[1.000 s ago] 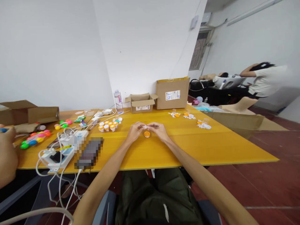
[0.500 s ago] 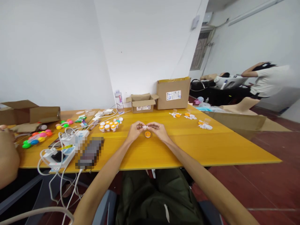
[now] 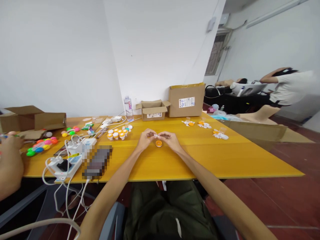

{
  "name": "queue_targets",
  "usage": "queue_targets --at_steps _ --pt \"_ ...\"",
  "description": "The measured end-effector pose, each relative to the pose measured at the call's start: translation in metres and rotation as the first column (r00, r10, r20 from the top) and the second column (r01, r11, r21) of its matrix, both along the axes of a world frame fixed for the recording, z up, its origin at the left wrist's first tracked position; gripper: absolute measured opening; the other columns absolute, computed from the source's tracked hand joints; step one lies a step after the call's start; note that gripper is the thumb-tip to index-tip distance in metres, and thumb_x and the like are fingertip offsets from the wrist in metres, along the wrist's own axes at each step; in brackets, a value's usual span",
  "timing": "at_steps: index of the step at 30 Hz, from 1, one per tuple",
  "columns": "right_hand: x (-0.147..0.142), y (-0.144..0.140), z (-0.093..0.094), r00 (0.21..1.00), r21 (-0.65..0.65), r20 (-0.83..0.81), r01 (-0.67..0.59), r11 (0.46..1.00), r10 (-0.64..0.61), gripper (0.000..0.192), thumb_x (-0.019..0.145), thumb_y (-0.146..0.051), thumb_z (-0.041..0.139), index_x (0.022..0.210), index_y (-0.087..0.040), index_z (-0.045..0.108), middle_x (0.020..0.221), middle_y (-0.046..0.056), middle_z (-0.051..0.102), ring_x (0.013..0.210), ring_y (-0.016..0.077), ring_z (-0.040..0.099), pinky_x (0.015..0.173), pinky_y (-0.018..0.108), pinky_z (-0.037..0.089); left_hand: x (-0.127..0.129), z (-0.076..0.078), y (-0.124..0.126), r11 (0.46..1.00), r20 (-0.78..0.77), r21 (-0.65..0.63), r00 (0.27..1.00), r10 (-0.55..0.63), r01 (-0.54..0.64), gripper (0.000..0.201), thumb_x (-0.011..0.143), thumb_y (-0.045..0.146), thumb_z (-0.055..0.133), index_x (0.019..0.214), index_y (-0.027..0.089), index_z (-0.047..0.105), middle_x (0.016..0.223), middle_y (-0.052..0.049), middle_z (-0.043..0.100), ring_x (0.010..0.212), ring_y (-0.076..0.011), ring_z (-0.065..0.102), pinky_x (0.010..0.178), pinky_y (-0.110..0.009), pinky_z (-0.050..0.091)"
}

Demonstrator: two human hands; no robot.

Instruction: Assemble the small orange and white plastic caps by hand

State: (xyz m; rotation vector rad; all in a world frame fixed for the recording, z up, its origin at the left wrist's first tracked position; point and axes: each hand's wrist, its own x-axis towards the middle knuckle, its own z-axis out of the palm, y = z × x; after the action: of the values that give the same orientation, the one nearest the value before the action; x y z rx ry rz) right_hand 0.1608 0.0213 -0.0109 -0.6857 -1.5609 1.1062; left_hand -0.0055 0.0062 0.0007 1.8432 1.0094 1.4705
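The left hand [image 3: 145, 139] and right hand [image 3: 171, 140] meet over the bench [image 3: 212, 163], the fingers of both closed on a small white part [image 3: 157, 135]. An orange piece [image 3: 158, 143] sits on the bench just to its near side. Orange-and-white jars [image 3: 116, 134] cluster to the left; loose pieces [image 3: 220, 135] lie far right. Beyond stand a bottle [image 3: 129, 109] and, right of it, an open box [image 3: 153, 112].

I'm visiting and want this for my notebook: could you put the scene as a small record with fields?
Left hand: holds a small white piece
Right hand: holds the same piece
Nearest the hands: round orange piece on the table
To their left: cluster of orange-and-white pieces
To their right: small heaps of parts
At the back: bottle, cardboard boxes
Far left: another person's hand
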Motion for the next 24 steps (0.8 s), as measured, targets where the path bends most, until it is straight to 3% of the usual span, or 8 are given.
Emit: queue_targets --at_steps 9,24 --pt "-0.001 0.0004 -0.0019 1.0 0.007 -0.008 0.012 1.0 -0.012 0.026 0.061 -0.045 0.077 0.071 -0.022 0.07 0.076 0.003 0.073 0.076 0.0207 0.068 0.076 0.035 0.055 -0.0004 0.0 -0.0007 0.999 0.011 0.033 0.999 0.042 -0.042 0.008 0.072 0.028 0.072 0.075 0.02 0.072 0.08 -0.002 0.066 0.076 -0.0152 0.061 0.072 -0.029 0.049" --pt "-0.0045 -0.0071 0.0009 0.998 -0.001 -0.061 0.032 0.999 -0.032 0.027 0.059 -0.046 0.079 0.07 -0.022 0.071 0.082 0.003 0.075 0.081 0.022 0.07 0.081 0.037 0.055 0.0044 -0.0003 -0.002 0.999 0.119 -0.016 0.992 0.05 -0.049 0.009 0.066 0.019 0.073 0.073 0.018 0.068 0.076 0.0 0.066 0.071 -0.0136 0.064 0.075 -0.03 0.054"
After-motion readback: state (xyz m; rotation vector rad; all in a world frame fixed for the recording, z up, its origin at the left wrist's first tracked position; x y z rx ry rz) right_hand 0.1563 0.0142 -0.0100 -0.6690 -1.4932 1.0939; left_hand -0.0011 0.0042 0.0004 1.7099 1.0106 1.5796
